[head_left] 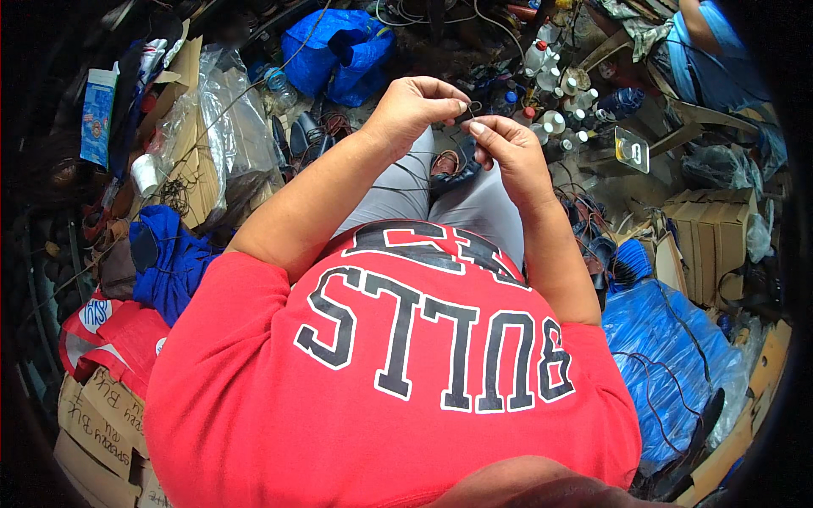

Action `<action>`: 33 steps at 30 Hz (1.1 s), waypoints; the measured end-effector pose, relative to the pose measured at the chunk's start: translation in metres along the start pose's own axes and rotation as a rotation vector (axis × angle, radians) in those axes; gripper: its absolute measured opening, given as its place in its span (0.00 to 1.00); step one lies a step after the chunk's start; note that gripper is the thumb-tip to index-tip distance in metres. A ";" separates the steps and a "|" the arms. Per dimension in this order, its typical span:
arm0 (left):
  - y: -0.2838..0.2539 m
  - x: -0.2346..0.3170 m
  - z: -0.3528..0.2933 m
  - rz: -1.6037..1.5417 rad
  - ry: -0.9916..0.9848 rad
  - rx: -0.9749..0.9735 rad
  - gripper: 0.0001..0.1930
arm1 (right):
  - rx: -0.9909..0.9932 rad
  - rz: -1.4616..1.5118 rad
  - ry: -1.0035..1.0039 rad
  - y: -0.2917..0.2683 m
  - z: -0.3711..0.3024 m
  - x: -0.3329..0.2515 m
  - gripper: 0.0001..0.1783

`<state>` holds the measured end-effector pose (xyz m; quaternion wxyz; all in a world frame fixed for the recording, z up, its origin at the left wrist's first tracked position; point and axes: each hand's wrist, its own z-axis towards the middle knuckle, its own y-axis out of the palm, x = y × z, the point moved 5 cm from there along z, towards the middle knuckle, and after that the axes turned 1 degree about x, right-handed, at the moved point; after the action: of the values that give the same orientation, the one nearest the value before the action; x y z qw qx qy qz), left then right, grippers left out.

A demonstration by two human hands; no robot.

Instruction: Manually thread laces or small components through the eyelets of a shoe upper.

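Above my lap, both hands are raised close together with fingertips pinched. My left hand (417,114) grips one part of a thin dark thread (475,107), which makes a small loop between the hands. On its other side my right hand (511,155) pinches the thread between thumb and forefinger. Whether a needle is among the fingers is too small to tell. Below the hands, between my grey-trousered legs (396,188), lies a brown and dark shoe (446,163), partly hidden. A dark strand crosses my left leg.
Several bottles (555,123) crowd the ground ahead on the right. A blue plastic bag (339,52) sits ahead on the left. Cardboard (196,161) and clear plastic lie at left; blue plastic sheeting (669,364) and cardboard boxes (713,241) at right. A person in blue (716,55) is at far right.
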<state>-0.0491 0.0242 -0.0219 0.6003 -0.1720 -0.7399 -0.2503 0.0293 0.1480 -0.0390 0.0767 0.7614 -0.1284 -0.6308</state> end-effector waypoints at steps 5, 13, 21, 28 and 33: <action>0.000 -0.005 0.001 -0.070 -0.082 0.007 0.09 | 0.002 -0.010 -0.002 -0.001 -0.001 0.000 0.10; -0.001 -0.008 0.000 -0.106 -0.125 0.006 0.08 | 0.011 -0.005 -0.009 -0.002 -0.002 0.000 0.10; -0.001 -0.010 0.001 -0.126 -0.114 -0.004 0.07 | -0.046 0.017 -0.026 -0.001 -0.001 0.001 0.10; 0.003 -0.004 0.000 -0.075 -0.087 -0.089 0.06 | -0.153 0.150 0.047 0.005 0.001 0.000 0.11; 0.009 -0.002 -0.002 -0.049 -0.068 -0.108 0.04 | -0.146 0.131 -0.013 0.000 0.006 0.008 0.10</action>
<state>-0.0424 0.0305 -0.0220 0.5583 -0.1945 -0.7493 -0.2984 0.0251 0.1455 -0.0479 0.1724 0.7396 -0.1322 -0.6370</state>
